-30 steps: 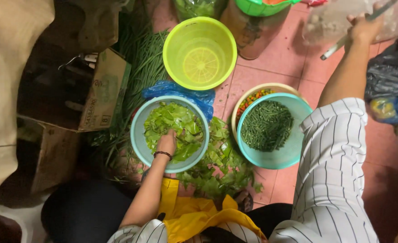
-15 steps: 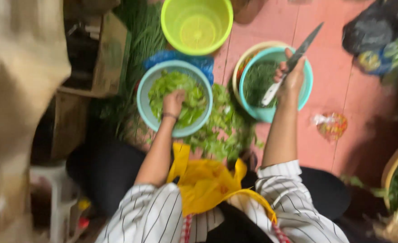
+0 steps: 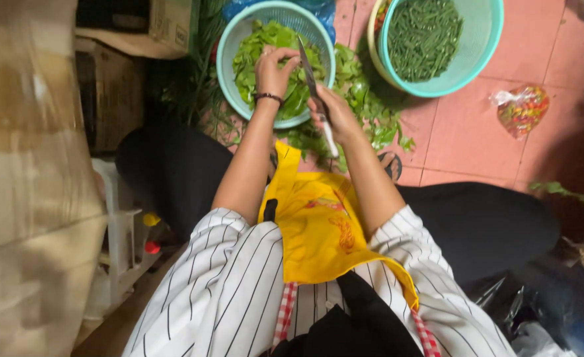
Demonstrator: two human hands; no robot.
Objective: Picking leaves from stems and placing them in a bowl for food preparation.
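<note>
My left hand (image 3: pixel 275 69) reaches into a light blue basket (image 3: pixel 229 49) of green leaves (image 3: pixel 255 49) and pinches some of them. My right hand (image 3: pixel 335 116) grips a knife (image 3: pixel 311 79) by its white handle, the blade pointing up over the basket's right side, close to my left fingers. More loose green leaves (image 3: pixel 361 99) lie on the floor beside the basket. I wear a striped shirt and a yellow apron.
A teal bowl (image 3: pixel 483 56) of chopped green beans sits at the upper right on pink floor tiles. A small plastic bag of chillies (image 3: pixel 520 109) lies to its right. Cardboard boxes (image 3: pixel 166 23) stand at the upper left, a white plastic stool (image 3: pixel 123 231) at my left.
My right hand brought the knife from over the teal bowl to the leaf basket, next to my left hand. The view has shifted closer; the yellow-green bowl is out of sight.
</note>
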